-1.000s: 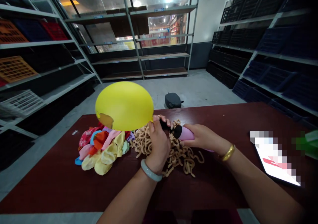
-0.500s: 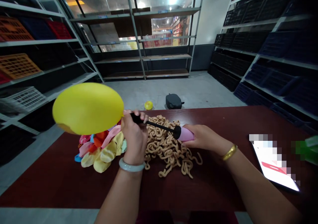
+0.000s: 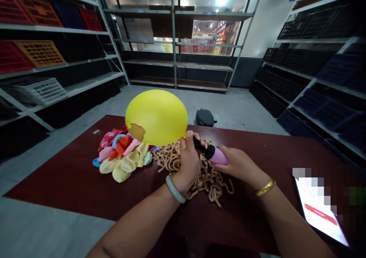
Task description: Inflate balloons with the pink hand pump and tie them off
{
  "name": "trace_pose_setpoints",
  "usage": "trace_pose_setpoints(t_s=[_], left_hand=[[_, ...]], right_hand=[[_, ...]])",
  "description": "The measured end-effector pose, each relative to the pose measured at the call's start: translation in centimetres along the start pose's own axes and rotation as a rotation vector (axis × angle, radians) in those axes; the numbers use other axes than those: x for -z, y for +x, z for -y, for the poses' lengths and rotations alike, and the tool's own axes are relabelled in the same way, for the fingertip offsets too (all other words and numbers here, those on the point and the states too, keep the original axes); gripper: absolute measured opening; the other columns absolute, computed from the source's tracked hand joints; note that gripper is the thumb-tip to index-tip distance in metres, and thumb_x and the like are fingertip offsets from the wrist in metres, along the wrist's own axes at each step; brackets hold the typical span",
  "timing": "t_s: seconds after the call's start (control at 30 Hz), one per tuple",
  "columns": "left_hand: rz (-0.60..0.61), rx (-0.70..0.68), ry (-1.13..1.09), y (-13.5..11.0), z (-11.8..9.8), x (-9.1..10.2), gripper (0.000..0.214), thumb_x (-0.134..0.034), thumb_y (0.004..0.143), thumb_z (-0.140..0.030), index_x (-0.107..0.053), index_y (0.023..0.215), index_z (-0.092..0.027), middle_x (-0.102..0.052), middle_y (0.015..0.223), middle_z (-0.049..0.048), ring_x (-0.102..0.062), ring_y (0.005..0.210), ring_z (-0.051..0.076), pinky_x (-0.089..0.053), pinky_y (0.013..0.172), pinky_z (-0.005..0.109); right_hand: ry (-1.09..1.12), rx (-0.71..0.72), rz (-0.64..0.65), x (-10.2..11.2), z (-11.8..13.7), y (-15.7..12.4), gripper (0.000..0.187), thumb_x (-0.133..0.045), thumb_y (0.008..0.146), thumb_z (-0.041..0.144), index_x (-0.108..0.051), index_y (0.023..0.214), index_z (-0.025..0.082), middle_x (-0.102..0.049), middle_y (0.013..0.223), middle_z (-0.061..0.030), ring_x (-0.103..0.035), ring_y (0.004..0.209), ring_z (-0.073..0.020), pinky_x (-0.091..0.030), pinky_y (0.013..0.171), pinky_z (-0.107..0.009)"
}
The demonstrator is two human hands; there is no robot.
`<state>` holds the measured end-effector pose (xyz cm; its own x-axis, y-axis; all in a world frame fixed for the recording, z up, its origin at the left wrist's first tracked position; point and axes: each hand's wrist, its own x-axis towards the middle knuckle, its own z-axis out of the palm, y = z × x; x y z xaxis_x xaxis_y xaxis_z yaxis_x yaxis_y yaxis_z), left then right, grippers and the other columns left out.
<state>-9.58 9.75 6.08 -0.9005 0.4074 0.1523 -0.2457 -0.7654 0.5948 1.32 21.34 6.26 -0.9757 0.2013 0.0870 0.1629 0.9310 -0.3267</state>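
Note:
My left hand (image 3: pixel 189 162) is closed round the black handle end of a hand pump, where the neck of an inflated yellow balloon (image 3: pixel 156 116) sits. My right hand (image 3: pixel 238 164) grips the pump's pink barrel (image 3: pixel 218 156). The pump rod is pushed in, so both hands are close together. They hover over a heap of tan curly clips (image 3: pixel 200 174) on the dark red table (image 3: pixel 71 181). A pile of limp coloured balloons (image 3: pixel 121 155) lies to the left of the clips.
A phone (image 3: pixel 320 208) with a lit screen lies on the table at the right. A dark bag (image 3: pixel 205 118) sits on the floor beyond the table. Metal shelving with crates lines both sides and the back of the room.
My left hand pulled the pump handle and balloon out to the left, then pushed them back in toward my right hand. The view has shifted a little.

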Motion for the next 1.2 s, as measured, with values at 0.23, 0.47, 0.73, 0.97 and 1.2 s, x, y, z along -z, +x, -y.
trace_pose_setpoints(t_s=[0.23, 0.47, 0.73, 0.97, 1.2], left_hand=[[0.067, -0.007, 0.036, 0.3, -1.3, -0.3, 0.025, -0.055, 0.090, -0.039, -0.044, 0.078, -0.020, -0.048, 0.071, -0.0011, -0.049, 0.058, 0.010, -0.042, 0.055, 0.024], [0.018, -0.220, 0.000, 4.3, -7.1, 1.4, 0.017, -0.053, 0.092, -0.032, -0.044, 0.084, -0.021, -0.046, 0.069, -0.0013, -0.046, 0.057, 0.011, -0.037, 0.054, 0.024], [0.030, -0.156, -0.013, 3.5, -4.9, 0.8, 0.017, -0.052, 0.092, -0.030, -0.044, 0.082, -0.020, -0.045, 0.069, -0.0012, -0.045, 0.057, 0.010, -0.037, 0.054, 0.024], [0.058, 0.038, 0.020, -0.5, -0.1, -0.7, 0.022, -0.056, 0.089, -0.037, -0.045, 0.080, -0.020, -0.048, 0.073, -0.0009, -0.050, 0.062, 0.011, -0.045, 0.061, 0.026], [0.093, 0.026, 0.038, 0.2, -1.4, -0.7, 0.026, -0.059, 0.087, -0.039, -0.045, 0.077, -0.020, -0.047, 0.069, -0.0016, -0.049, 0.058, 0.010, -0.043, 0.056, 0.024]], right_hand=[[0.127, -0.006, 0.011, 0.0, 0.4, 0.4, 0.051, -0.064, 0.077, 0.054, -0.056, 0.116, 0.022, -0.070, 0.097, -0.0067, -0.064, 0.081, -0.0244, -0.041, 0.066, -0.029], [0.200, 0.023, 0.081, 1.8, -1.0, 0.0, 0.043, -0.066, 0.075, 0.055, -0.062, 0.102, 0.022, -0.069, 0.088, -0.0021, -0.061, 0.075, -0.0192, -0.037, 0.061, -0.026], [0.157, -0.009, 0.072, 2.1, -0.9, -0.3, 0.042, -0.066, 0.075, 0.057, -0.062, 0.096, 0.021, -0.068, 0.084, -0.0031, -0.059, 0.071, -0.0185, -0.035, 0.059, -0.026], [0.128, -0.015, 0.035, 1.2, 0.3, -0.1, 0.049, -0.064, 0.077, 0.056, -0.059, 0.113, 0.024, -0.070, 0.093, -0.0054, -0.062, 0.075, -0.0218, -0.037, 0.061, -0.027], [0.236, -0.011, 0.044, 0.7, 0.5, 0.2, 0.055, -0.065, 0.076, 0.055, -0.057, 0.121, 0.025, -0.070, 0.100, -0.0049, -0.064, 0.084, -0.0240, -0.041, 0.070, -0.029]])
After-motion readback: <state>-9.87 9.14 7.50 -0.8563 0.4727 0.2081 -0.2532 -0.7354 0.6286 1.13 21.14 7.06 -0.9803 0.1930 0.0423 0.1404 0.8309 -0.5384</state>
